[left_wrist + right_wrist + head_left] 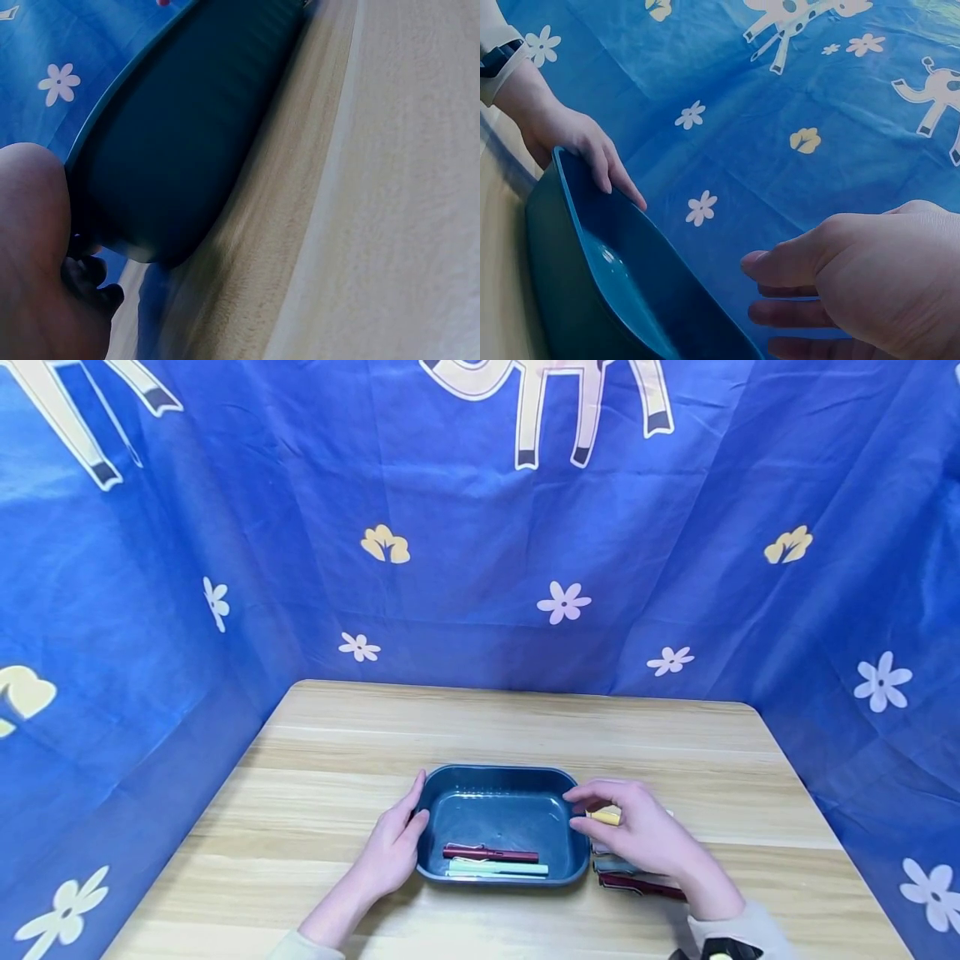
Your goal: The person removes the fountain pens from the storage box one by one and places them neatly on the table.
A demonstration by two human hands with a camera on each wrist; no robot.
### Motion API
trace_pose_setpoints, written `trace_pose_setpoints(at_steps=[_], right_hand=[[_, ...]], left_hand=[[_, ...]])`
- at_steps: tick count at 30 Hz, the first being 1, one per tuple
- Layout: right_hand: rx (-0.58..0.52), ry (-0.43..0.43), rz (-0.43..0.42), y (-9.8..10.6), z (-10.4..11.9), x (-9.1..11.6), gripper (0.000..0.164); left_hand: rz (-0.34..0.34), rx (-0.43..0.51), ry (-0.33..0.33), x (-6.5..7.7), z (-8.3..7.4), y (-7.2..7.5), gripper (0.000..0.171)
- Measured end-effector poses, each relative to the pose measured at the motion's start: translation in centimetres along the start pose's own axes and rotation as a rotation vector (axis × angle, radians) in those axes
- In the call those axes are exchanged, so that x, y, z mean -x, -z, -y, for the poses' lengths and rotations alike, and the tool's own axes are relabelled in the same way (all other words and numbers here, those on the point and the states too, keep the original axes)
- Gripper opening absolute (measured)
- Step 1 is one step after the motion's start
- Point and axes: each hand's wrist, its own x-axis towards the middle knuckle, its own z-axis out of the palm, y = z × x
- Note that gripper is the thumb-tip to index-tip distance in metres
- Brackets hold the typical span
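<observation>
Your left hand (393,843) is clamped on the left end of the dark teal tray (498,818) — thumb at the rim, fingers along the outside wall, forearm slanting in from the bottom edge. Your right hand (637,827) is by the tray's right end, palm down, wrist bent inward, thumb and fingertips apart with nothing between them. From the head its fingertips overlap the right rim; the right wrist view shows the thumb and fingers near the tray wall but clear of it.

The tray sits on the wood-grain table (525,718), in front of you. Inside, along the side nearest you, lie a dark red pen (491,853) and a mint pen (498,867), side by side. A pale strip below the mint one — can't tell if it's another pen or a reflection.

Right of the tray, your right hand partly covers a yellow pen (603,817), a greyish pen (600,848), a blue-grey pen (615,865) and a maroon pen (641,886); the greyish one is barely readable.

Your left wrist view gets mostly the tray's outer wall, dark and soft; the curled fingers there sink into shadow. The right wrist view cuts off the tray's near end and your lower fingers, and no pens can be made out in it. The black wrist device (731,948) on your right is cropped by the head view's bottom edge.
</observation>
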Motion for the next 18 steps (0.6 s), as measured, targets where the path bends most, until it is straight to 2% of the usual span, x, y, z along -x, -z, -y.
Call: trace_pose_setpoints(at_steps=[6, 13, 18], right_hand=[[-0.042, -0.030, 0.047, -1.0, 0.5, -1.1, 0.026], [-0.055, -0.008, 0.115, -2.5, 0.2, -2.6, 0.022], [-0.060, -0.032, 0.171, -3.7, 0.1, -3.5, 0.022]], left_hand=[[-0.001, 0.005, -0.004, 0.0, 0.0, 0.0, 0.057], [-0.003, 0.004, -0.003, 0.0, -0.1, 0.0, 0.058], [0.000, -0.001, -0.002, 0.0, 0.0, -0.1, 0.058]])
